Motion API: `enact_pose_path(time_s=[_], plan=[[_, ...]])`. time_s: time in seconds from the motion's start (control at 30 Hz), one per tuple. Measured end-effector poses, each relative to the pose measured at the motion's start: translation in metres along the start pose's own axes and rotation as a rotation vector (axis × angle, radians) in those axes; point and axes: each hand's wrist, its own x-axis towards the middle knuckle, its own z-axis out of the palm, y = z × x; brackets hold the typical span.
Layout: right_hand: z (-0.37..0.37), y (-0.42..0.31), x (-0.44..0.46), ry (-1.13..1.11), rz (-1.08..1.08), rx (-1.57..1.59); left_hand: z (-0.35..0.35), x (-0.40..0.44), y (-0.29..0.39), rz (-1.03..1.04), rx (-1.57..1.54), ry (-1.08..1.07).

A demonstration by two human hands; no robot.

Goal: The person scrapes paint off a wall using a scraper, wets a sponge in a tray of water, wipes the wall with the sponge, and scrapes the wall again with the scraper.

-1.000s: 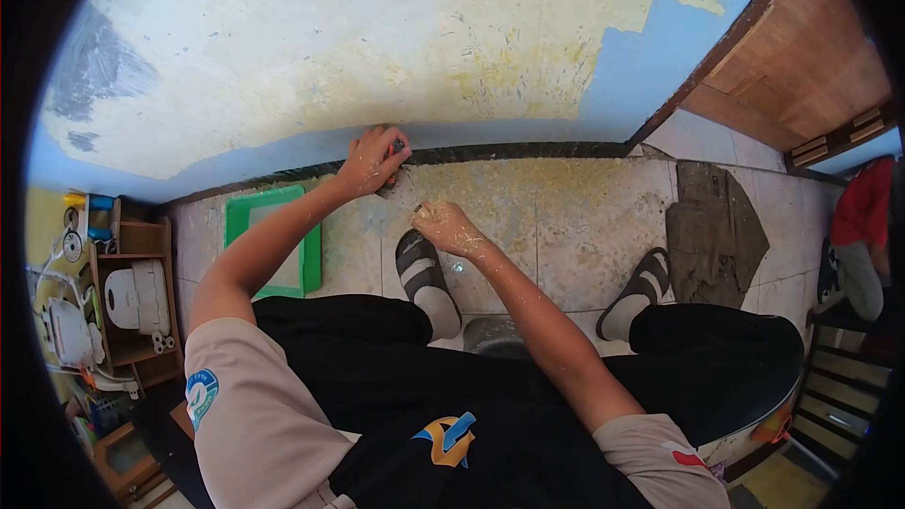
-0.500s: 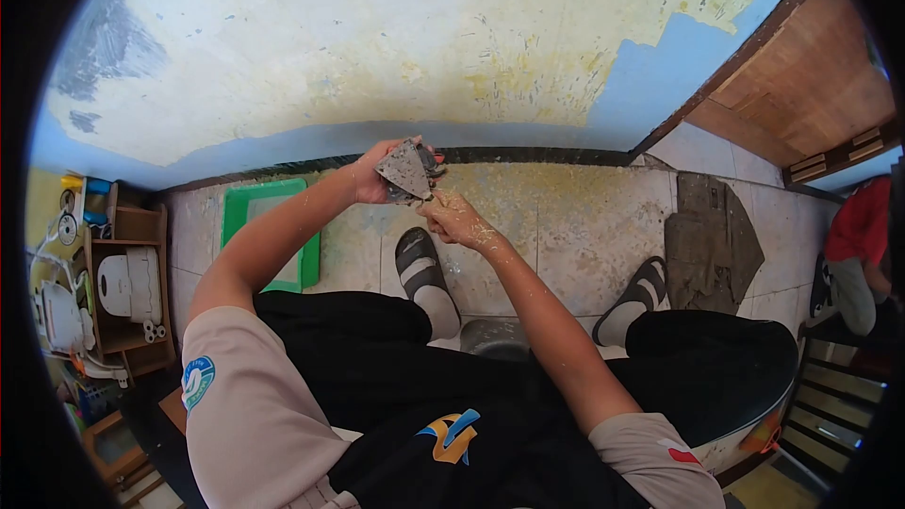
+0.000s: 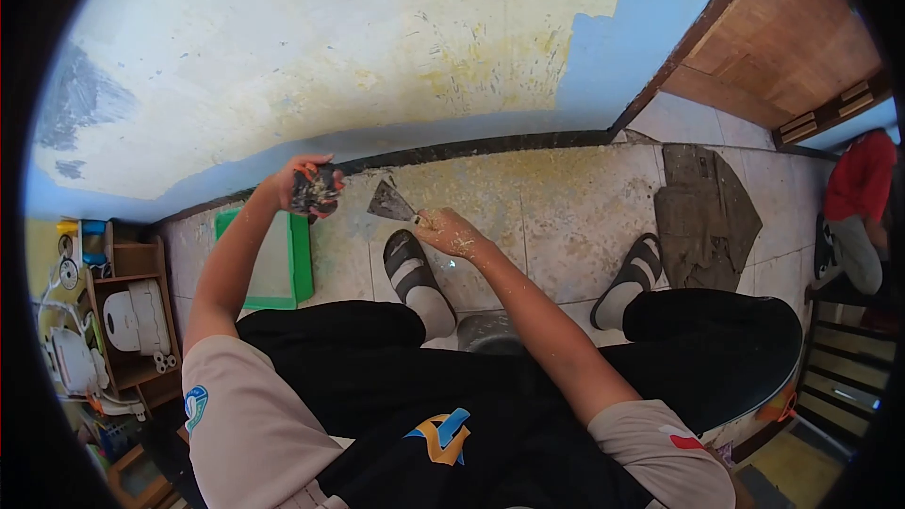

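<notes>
My right hand (image 3: 451, 231) is closed round the handle of a paint scraper (image 3: 388, 202). Its triangular grey blade is dirty and points up and left above the floor. Out to the left, near the foot of the wall, my left hand (image 3: 294, 185) grips a dark, grimy thing with orange-red parts (image 3: 315, 190); its exact kind is unclear. The two hands are apart. Pale flecks cling to my right hand and forearm. Ahead is the wall (image 3: 377, 57), with blue paint, bare whitish areas and yellow patches.
Under my left forearm lies a green tray (image 3: 300, 269). A dark cloth (image 3: 702, 217) is spread on the debris-strewn tiles (image 3: 566, 217) at right. Shelves (image 3: 132, 320) stand left, a brown wooden door (image 3: 782, 47) right. Another person in a red top (image 3: 863, 184) is at far right.
My left hand has moved left with the dark thing, away from the scraper. The scraper's blade, formerly over that thing, is now lower and separate. The view has shifted slightly.
</notes>
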Motion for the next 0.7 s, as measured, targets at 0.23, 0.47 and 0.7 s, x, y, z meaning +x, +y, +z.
enact_pose_path(time_s=[0.23, 0.47, 0.7], plan=[[-0.012, 0.043, -0.021, 0.025, 0.219, -0.036, -0.223, -0.093, -0.046, -0.191, 0.894, 0.966], [-0.007, 0.081, -0.025, 0.171, 0.313, 0.146, -0.216, -0.116, -0.095, -0.012, 1.497, 1.308], [-0.004, 0.081, -0.024, 0.313, 0.531, 0.399, -0.138, -0.056, -0.053, -0.397, 1.183, 0.926]])
